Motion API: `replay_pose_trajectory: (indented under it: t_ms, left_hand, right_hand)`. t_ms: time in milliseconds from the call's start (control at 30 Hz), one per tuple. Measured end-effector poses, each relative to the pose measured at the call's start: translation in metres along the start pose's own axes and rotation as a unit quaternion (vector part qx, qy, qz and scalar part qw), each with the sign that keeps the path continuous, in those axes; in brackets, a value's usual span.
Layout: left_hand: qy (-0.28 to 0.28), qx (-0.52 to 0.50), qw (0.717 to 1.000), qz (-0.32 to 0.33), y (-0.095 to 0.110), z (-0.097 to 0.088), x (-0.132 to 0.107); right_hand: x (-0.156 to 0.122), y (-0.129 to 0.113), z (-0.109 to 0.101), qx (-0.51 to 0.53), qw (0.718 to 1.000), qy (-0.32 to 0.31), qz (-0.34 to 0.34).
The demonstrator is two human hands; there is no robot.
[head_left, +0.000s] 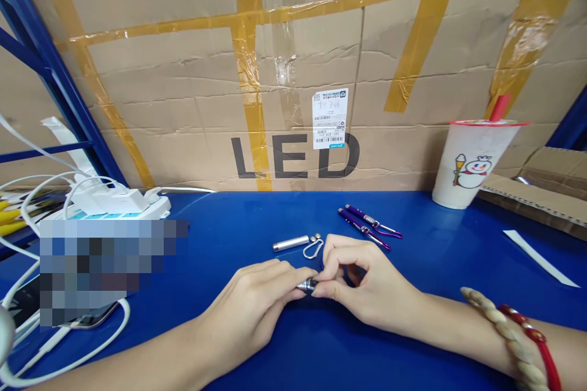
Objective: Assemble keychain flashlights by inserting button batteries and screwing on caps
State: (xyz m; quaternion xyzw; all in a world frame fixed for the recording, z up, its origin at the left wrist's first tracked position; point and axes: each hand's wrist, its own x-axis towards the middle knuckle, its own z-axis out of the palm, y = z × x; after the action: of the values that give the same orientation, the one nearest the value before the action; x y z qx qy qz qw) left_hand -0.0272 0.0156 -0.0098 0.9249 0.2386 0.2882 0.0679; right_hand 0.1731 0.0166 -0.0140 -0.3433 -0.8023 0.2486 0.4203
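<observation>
Between my two hands is a small shiny silver metal cylinder (306, 285), mostly covered by the fingers. My left hand (257, 293) is closed around its left end. The thumb and forefinger of my right hand (362, 284) pinch the right end, where a dark part shows. Just beyond the hands lie a silver tube (291, 244), small round metal pieces like button cells (315, 237), and a silver carabiner clip (313, 249). Two purple penlight-like tubes with clips, one nearer (362, 229) and one farther (367, 217), rest behind my right hand.
A large cardboard box (183, 104) marked LED stands along the back of the blue table (220, 214). A cup with a red straw (468, 165) and a white strip (541, 258) are on the right. A power strip (156, 208) and white cables crowd the left.
</observation>
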Motion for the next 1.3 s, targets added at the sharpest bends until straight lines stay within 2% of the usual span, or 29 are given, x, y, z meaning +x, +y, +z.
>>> replay_pose_trajectory:
  t_ms: [167,467,667,867,1067,1200,1300]
  left_hand:
    - [0.026,0.01,0.999,0.025,0.0001,0.0017,-0.0007]
    - [0.051,0.022,0.997,0.06,0.0026,-0.0006,0.0008]
    - [0.067,0.001,0.997,0.03,-0.0003,0.0029,-0.0015]
    - [0.063,-0.005,0.998,-0.017,0.002,0.001,-0.0005]
    - [0.078,-0.016,0.996,-0.03,0.0049,-0.0012,0.0018]
    - [0.082,-0.013,0.996,-0.045,0.0052,-0.0004,0.002]
    - [0.073,-0.012,0.995,-0.059,0.0052,-0.0007,0.0019]
  right_hand:
    - [-0.001,-0.0027,0.0006,0.009,1.0,-0.011,-0.015]
    - [0.0018,-0.0045,-0.0021,0.073,0.995,-0.065,0.012]
    - [0.0036,-0.002,-0.0004,0.13,0.988,-0.064,0.06]
    - [0.0061,-0.0016,-0.0001,0.139,0.985,-0.05,0.091]
    - [0.0078,-0.0031,-0.0011,0.158,0.98,-0.034,0.116]
    - [0.0074,-0.001,-0.0012,0.149,0.982,-0.001,0.112]
    - [0.0063,0.0009,-0.0013,0.126,0.988,0.021,0.085]
